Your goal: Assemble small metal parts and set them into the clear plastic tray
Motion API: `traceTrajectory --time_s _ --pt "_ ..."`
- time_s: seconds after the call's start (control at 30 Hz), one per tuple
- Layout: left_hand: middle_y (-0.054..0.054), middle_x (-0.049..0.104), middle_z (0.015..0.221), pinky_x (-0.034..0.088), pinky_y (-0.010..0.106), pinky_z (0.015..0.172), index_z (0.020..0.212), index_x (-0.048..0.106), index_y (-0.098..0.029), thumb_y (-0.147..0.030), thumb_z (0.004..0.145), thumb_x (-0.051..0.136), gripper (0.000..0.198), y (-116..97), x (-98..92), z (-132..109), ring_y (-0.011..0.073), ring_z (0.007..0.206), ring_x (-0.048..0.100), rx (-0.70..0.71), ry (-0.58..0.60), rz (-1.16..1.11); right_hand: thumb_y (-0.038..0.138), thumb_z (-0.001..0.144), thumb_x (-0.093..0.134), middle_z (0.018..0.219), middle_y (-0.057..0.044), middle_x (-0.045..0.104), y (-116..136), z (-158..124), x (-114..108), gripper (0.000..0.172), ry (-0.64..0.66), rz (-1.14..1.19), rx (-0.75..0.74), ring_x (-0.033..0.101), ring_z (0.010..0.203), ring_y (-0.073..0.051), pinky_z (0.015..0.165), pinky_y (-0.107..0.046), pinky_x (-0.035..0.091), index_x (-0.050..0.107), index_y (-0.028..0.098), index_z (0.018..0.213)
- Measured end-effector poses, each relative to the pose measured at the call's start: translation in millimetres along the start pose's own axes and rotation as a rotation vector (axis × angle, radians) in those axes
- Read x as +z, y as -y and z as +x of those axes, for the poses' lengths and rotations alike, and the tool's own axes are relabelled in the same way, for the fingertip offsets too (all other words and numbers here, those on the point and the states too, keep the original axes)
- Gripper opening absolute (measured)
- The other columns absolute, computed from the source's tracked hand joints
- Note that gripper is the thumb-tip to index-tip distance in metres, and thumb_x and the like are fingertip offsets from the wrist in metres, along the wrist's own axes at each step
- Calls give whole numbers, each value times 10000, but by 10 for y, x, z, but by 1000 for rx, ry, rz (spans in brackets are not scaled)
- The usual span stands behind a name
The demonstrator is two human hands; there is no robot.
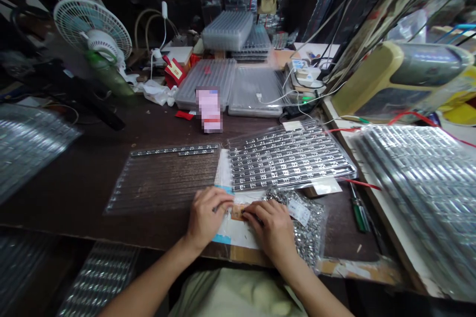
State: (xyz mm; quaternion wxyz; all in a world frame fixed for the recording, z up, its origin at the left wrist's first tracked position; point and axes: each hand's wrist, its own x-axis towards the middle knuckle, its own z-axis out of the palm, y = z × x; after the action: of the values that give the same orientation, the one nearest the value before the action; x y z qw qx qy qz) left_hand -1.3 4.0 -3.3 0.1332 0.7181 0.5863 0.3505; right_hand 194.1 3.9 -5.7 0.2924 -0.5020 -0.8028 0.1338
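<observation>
Hands were at the near edge of the desk, working over a white sheet (238, 236) with blue marks. All locations below are relative to that sheet.

Left hand (206, 218): fingers curled, closed in on a tan piece (238, 212) from the left. A thin metal bit (217, 207) showed at the fingertips; couldn't tell if it was held or just under them.

Right hand (272, 230): fingers curled, closed in on the same piece from the right. Both hands looked nearly shut, fingertips almost meeting. The tan piece sat between them, on the sheet, mostly covered. Its exact shape was hidden.

Handling note: a piece this small looked best worked with the fingertips, with both hands low and close together, as they were. A firm, even pinch from both sides seemed the right approach.

Around the sheet:
- Right: clear bag (308, 237) of small silver parts, with a paper label (299, 213), touching the right hand.
- Far side, right: tray (292, 156) full of rows of metal parts, overlapping the sheet's top edge.
- Far side, left: second tray (163, 181), with only two strips at its far edge.
- Further right: two screwdrivers (359, 214).
- Well beyond: blurred pink object (208, 110), stacked trays (227, 29), fan (92, 29).
</observation>
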Motion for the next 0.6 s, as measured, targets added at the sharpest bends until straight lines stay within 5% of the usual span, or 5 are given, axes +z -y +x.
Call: traceTrajectory --time_s 0.13,0.33,0.5,0.6 --pt "34 700 941 363 425 949 853 690 -230 -261 848 604 91 407 -246 150 222 976 607 -96 -97 176 284 873 606 852 -2 672 58 24 105 106 1 -25 -34 522 790 -159 716 -313 316 710 291 851" --pt "40 694 941 410 393 919 881 683 -219 -249 853 589 102 698 -284 299 214 982 610 -22 -8 146 276 906 548 943 -23 659 -29 -15 44 179 17 -103 -78 515 843 -171 727 -320 339 694 291 1009" --pt "31 688 882 424 384 891 858 701 -225 -241 829 632 76 379 -191 282 209 934 602 28 -38 43 202 946 439 1080 -43 650 -276 -153 -170 265 32 -266 -189 487 1007 -214 833 -350 330 626 225 1132" --pt "25 675 839 462 320 799 846 712 -225 -215 813 654 68 19 -15 164 175 838 610 39 74 -132 186 944 438 950 -37 658 -329 -206 -228 223 79 -278 -206 509 876 -188 808 -336 335 638 213 1038"
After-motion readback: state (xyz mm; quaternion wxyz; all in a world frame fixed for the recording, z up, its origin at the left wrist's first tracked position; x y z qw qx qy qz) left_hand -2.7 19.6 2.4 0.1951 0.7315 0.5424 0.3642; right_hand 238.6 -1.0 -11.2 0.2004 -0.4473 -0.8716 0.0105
